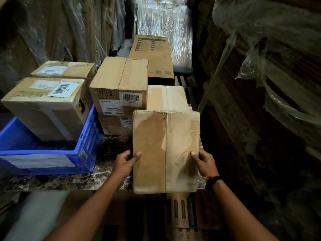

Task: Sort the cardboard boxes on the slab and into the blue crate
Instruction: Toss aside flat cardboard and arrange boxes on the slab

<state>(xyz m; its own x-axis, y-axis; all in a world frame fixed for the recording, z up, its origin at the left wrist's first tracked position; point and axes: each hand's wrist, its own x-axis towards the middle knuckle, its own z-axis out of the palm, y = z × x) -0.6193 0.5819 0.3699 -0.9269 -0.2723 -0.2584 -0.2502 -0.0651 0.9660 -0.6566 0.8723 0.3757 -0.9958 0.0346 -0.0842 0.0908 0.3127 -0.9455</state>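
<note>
Taped cardboard box [165, 151]: held over marble slab [69, 180] edge, right of blue crate [52, 159]. Left hand [126, 162], right hand [205, 162]: forearms extended, thumbs on top, fingers gripping its sides.

Plastic-wrapped stacks [52, 32] on left. Loose plastic sheeting [269, 58] draped on right. Shrink-wrapped pallet load [163, 20] at back, lit. Small red wrapper [122, 137] mid-frame. Printed carton [187, 211] at bottom, dim.
</note>
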